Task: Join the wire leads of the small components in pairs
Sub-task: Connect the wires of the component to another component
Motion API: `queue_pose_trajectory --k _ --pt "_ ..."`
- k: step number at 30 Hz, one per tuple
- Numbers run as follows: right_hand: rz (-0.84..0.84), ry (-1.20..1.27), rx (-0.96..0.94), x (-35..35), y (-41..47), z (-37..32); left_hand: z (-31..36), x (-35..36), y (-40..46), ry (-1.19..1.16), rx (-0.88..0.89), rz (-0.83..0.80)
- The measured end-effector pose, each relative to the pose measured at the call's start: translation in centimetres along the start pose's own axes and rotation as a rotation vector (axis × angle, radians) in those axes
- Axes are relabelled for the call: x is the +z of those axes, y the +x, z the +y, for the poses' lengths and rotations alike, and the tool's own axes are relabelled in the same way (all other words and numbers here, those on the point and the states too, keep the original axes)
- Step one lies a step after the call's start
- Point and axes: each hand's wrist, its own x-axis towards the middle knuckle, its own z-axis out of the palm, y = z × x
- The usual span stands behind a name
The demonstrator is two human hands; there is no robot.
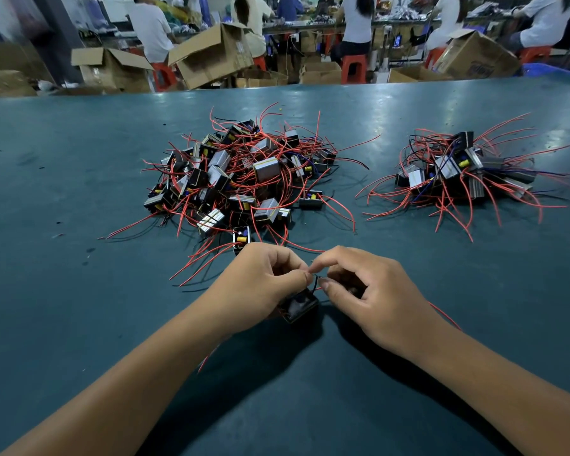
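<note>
A small black component point(298, 306) hangs just above the table between my hands. My left hand point(260, 281) holds it from the left, fingers curled, thumb and forefinger pinching its thin black leads point(316, 282). My right hand point(366, 287) meets it from the right and pinches the same lead ends with thumb and forefinger. The fingertips of both hands nearly touch. A red lead point(445, 315) trails out behind my right hand. A large pile of components with red and black leads point(244, 179) lies straight ahead, and a smaller pile point(458, 172) lies to the right.
The green table point(79, 291) runs to a far edge. Beyond it stand open cardboard boxes point(211, 54) and red stools point(354, 69), with several people seated at benches, backs turned. Loose red leads point(204, 261) spread from the big pile toward my left hand.
</note>
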Motion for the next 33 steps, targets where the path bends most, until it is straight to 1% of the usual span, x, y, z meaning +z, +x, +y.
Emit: queue_pose_trajectory --k 7,11,14,16,18,20,23,25,29,33 --pt "0.030 -0.007 0.010 -0.1 0.0 -0.1 0.0 -0.2 -0.1 0.005 0.020 -0.001" --pt "0.017 0.057 0.038 -0.2 -0.1 0.0 0.1 -0.2 -0.2 0.010 0.017 -0.031" --pt "0.109 0.174 0.110 -0.7 0.1 0.0 0.3 -0.5 -0.1 -0.002 0.024 -0.085" --pt "0.201 0.136 0.128 -1.3 0.4 0.1 0.1 -0.5 0.0 -0.002 0.044 -0.076" --pt "0.239 0.041 0.161 -1.7 0.6 0.2 -0.4 -0.4 0.2 0.027 0.067 -0.028" --pt "0.209 -0.040 0.203 -1.9 0.7 0.4 -0.8 -0.4 0.5 0.054 0.070 -0.014" --pt "0.136 -0.128 0.212 -2.1 0.7 0.4 -1.4 -0.6 0.8 0.117 0.051 -0.077" --pt "0.130 -0.164 0.205 -2.6 0.8 0.4 -1.5 -0.6 0.8 0.122 0.057 -0.110" --pt "0.091 -0.217 0.244 -3.2 0.9 0.6 -1.0 -0.3 0.9 0.119 0.077 -0.145" --pt "0.054 -0.200 0.298 -2.6 1.2 0.6 -0.6 -0.2 1.3 0.196 0.109 -0.235"
